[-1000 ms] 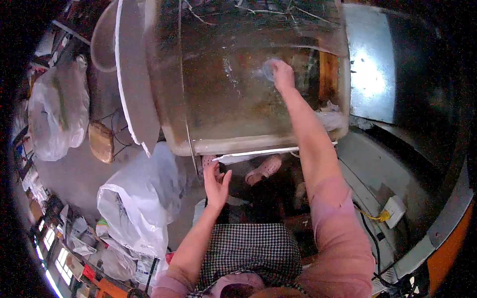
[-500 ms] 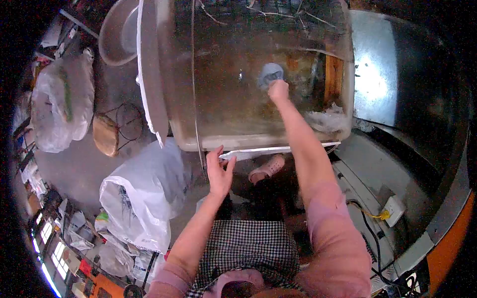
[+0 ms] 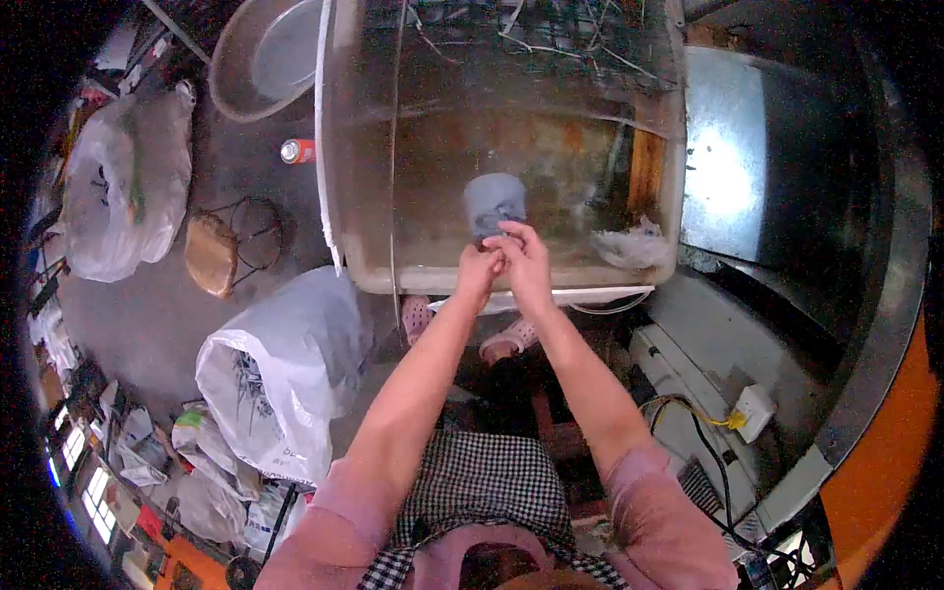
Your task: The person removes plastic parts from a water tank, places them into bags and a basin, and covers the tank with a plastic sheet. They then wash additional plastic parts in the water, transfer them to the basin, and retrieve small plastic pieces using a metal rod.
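Note:
Over the near part of the large see-through tub (image 3: 344, 236) is a pale grey-blue, cup-like piece (image 3: 495, 194) with darker stuff at its near end; its exact kind is unclear. My right hand (image 3: 526, 264) has its fingers bent and closed on that near end. Touching it, my left hand (image 3: 478, 271) is closed in a pinch; what lies between its fingertips is hidden. Beneath both hands runs the tub's near rim. A crumpled clear plastic bag (image 3: 631, 246) lies in the tub's near right corner, beside an orange-brown strip (image 3: 647, 167).
Dark mesh with pale twigs (image 3: 551, 34) fills the tub's far end. At left are a round basin (image 3: 285, 59), a spray can (image 3: 298, 150), a stool (image 3: 211, 256) and white plastic sacks (image 3: 285, 374). A metal sheet (image 3: 723, 147) and a cabled socket (image 3: 755, 413) are at right.
My left hand has moved from the tub's near rim up to my right hand. My right hand and the grey-blue piece have come nearer to me and left.

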### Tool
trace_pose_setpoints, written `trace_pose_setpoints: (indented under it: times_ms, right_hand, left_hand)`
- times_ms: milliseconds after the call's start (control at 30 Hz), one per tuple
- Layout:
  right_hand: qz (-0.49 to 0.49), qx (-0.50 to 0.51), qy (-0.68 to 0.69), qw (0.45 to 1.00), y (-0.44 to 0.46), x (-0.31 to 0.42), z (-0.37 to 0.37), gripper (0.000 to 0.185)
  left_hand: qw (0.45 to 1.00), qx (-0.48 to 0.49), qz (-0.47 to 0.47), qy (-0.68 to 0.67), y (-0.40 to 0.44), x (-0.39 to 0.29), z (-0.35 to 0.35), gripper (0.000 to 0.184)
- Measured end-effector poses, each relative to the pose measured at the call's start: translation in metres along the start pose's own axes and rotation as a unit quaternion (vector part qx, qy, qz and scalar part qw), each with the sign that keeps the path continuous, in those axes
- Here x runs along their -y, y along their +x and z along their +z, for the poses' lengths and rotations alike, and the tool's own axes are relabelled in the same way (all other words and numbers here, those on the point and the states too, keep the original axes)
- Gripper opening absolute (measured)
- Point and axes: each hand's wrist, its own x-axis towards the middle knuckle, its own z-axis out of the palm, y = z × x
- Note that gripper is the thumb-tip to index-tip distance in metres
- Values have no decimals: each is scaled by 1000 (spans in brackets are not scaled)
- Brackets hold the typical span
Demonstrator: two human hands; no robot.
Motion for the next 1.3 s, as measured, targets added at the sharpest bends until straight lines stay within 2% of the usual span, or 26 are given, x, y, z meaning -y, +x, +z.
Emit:
trace_pose_setpoints:
  times_ms: [33, 67, 133, 200, 267, 300, 333, 400, 433, 500, 533, 600, 633, 667, 700, 733, 800, 833, 900, 933, 1000, 1033, 1100, 1233, 1300]
  right_hand:
    - [1, -9, 30, 999, -10, 1, 4, 24]
    - [2, -8, 31, 999, -20, 2, 9, 24]
    - [2, 0, 36, 999, -38, 6, 16, 28]
    - [3, 23, 44, 999, -53, 12, 19, 30]
    - [-5, 49, -26, 998, -60, 15, 18, 29]
    - [-33, 41, -50, 997, -62, 13, 19, 27]
    - [-31, 41, -50, 997, -64, 12, 18, 27]
    - [-31, 45, -51, 997, -67, 15, 18, 27]
    - [-30, 44, -51, 997, -68, 15, 19, 27]
    - [-22, 35, -5, 999, -70, 16, 22, 31]
    - [-22, 34, -6, 999, -71, 19, 19, 31]
    - [-50, -34, -276, 959, -74, 33, 10, 49]
    - [-50, -36, -276, 959, -75, 46, 10, 49]
    - [-172, -84, -417, 888, -75, 61, 10, 59]
    - [-286, -128, -541, 780, -74, 69, 9, 69]
    - [-287, -128, -542, 780, -71, 71, 8, 69]
    - [-271, -34, -488, 829, -64, 70, 4, 78]
    - [-275, -35, -488, 828, -62, 67, 2, 78]
    - [-160, 10, -391, 906, -54, 57, -4, 67]
    - [-164, 7, -391, 906, -53, 52, -9, 67]
    - [-233, 20, -366, 901, -54, 42, -21, 66]
    - [-237, 16, -367, 899, -51, 38, -27, 66]
    - [-367, 9, -336, 867, -46, 38, -35, 69]
    - [-365, 39, -315, 875, -52, 48, -40, 67]
    - [-349, 58, -283, 892, -55, 51, -38, 68]
  left_hand:
    - [998, 44, -12, -45, 3, 0, -5, 23]
    - [998, 43, -12, -45, 2, 2, -9, 23]
    - [971, 20, 41, -234, -21, -17, 0, 42]
    - [986, 2, 111, -126, -24, -25, 2, 53]
    - [991, 75, 66, -90, -26, -35, -6, 52]
    - [993, 34, 84, -74, -31, -39, -1, 41]
    - [993, 33, 83, -74, -35, -43, 0, 41]
    - [1000, 15, 23, -10, -41, -49, 1, 30]
    - [1000, 15, 23, -10, -43, -50, 3, 30]
    - [984, -36, 108, 140, -47, -52, 5, 26]
    - [984, -35, 108, 140, -41, -48, 2, 26]
    - [938, 10, 274, 213, -27, -38, -8, 36]
    - [937, 12, 275, 213, -30, -43, -8, 36]
    - [853, -44, 382, 352, -33, -48, -9, 42]
    - [734, -98, 474, 476, -39, -54, -7, 48]
    - [734, -98, 475, 475, -47, -61, -1, 48]
    - [710, -104, 409, 564, -68, -70, 12, 57]
    - [687, -83, 406, 597, -76, -71, 17, 61]
    - [681, -61, 414, 600, -96, -77, 26, 62]
    - [677, -39, 418, 604, -103, -79, 29, 63]
    - [656, -23, 456, 601, -104, -72, 22, 64]
    - [634, 19, 477, 608, -109, -71, 19, 63]
    - [607, 90, 512, 602, -122, -75, 18, 60]
    - [617, 92, 484, 614, -135, -72, 7, 57]
    - [591, 98, 538, 593, -137, -76, 1, 54]
